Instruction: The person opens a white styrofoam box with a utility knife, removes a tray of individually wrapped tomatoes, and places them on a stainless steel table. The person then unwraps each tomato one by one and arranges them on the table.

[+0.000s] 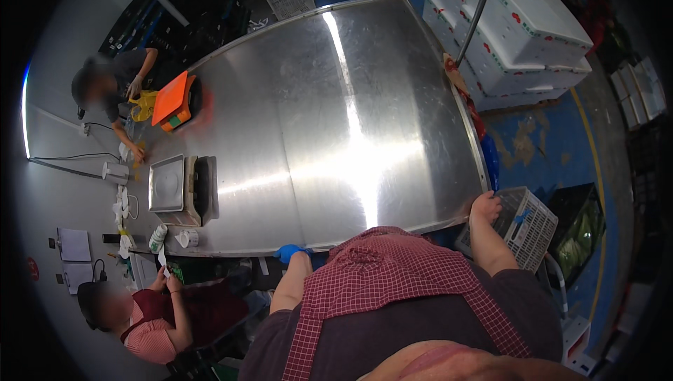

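Note:
A large stainless steel table (315, 100) spreads in front of me. My left hand (289, 252), in a blue glove, rests at its near edge; its fingers are too small and bunched to make out. Bare and curled, my right hand (486, 206) is closed on the table's near right corner. Just beyond that hand, blue plastic (488, 160) hangs down the table's right side. Neither hand shows a loose object in it.
Left on the table are a steel-topped scale (168, 183) and an orange-topped scale (174, 100). One co-worker (130, 79) holds a yellow bag; another (158, 311) holds white paper. White foam boxes (519, 23) and a grey crate (526, 230) stand at right.

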The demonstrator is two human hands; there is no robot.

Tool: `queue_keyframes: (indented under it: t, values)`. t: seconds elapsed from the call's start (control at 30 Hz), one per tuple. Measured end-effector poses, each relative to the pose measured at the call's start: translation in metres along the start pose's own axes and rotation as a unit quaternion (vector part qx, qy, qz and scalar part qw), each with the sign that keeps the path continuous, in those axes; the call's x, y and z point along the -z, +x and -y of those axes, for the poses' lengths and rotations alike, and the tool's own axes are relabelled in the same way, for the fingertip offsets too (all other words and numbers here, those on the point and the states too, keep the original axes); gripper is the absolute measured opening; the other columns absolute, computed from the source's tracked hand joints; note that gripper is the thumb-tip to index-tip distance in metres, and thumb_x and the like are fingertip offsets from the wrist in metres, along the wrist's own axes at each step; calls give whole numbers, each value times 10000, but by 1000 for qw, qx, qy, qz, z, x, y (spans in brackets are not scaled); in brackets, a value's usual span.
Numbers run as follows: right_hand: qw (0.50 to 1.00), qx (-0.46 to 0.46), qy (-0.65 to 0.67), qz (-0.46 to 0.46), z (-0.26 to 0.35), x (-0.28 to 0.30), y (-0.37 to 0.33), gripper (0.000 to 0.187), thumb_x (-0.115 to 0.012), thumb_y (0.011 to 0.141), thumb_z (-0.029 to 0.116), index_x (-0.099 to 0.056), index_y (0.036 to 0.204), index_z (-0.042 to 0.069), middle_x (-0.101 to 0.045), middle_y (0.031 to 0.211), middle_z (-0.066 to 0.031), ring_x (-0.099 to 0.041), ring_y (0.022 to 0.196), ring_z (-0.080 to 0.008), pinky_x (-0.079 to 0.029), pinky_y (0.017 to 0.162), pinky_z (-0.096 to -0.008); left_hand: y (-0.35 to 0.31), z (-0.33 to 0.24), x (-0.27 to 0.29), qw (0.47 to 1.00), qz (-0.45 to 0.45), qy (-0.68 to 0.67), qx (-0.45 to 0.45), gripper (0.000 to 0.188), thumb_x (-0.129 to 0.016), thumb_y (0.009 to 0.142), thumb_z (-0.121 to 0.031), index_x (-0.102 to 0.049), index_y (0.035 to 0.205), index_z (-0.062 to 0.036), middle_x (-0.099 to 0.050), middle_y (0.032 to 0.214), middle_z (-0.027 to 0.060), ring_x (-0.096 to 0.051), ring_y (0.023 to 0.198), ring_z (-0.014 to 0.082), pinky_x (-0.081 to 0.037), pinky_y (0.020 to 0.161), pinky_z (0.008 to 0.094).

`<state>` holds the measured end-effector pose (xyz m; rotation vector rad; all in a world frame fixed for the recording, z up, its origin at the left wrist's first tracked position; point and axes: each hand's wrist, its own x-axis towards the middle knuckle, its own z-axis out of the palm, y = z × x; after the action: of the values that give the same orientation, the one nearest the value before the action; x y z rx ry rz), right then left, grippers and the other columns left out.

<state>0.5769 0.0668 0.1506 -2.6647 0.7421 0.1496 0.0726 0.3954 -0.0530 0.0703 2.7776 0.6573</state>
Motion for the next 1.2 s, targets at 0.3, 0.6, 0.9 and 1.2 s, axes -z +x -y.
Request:
queue_keyframes:
  t: [0.3,0.6,0.9,1.2]
  values:
    - [999,18,-9,-45,-5,-10,4,475,-353,945,404,-509,1168,15,-517,1188,-227,-526,1075,-428,-437,906,-515,-3,1,4,1000,15,10,-23,670,-238,966,-476,-692,842,1,-676,788,208,-664,742,361,-550,661,479]
    - [998,16,-22,-48,-5,-7,3,441,-337,957,367,-510,1158,14,-525,1183,-229,-532,1077,-424,-453,894,-514,-17,-3,8,999,-31,7,-19,650,-278,957,-476,-696,788,-7,-672,735,193,-658,683,354,-549,631,477]
    - [993,82,-79,-34,-22,-35,25,389,-325,960,288,-529,1151,18,-521,1189,-180,-513,1073,-403,-440,897,-495,8,-4,-9,997,-70,-11,38,644,-324,935,-509,-711,753,-27,-671,748,201,-657,724,362,-533,686,496]
    - [994,63,-73,-51,-27,-39,32,401,-345,953,345,-518,1161,49,-514,1193,-206,-507,1088,-422,-461,872,-524,6,13,-35,986,20,119,-117,615,-380,903,-551,-708,711,-68,-664,727,189,-651,703,362,-515,649,507]
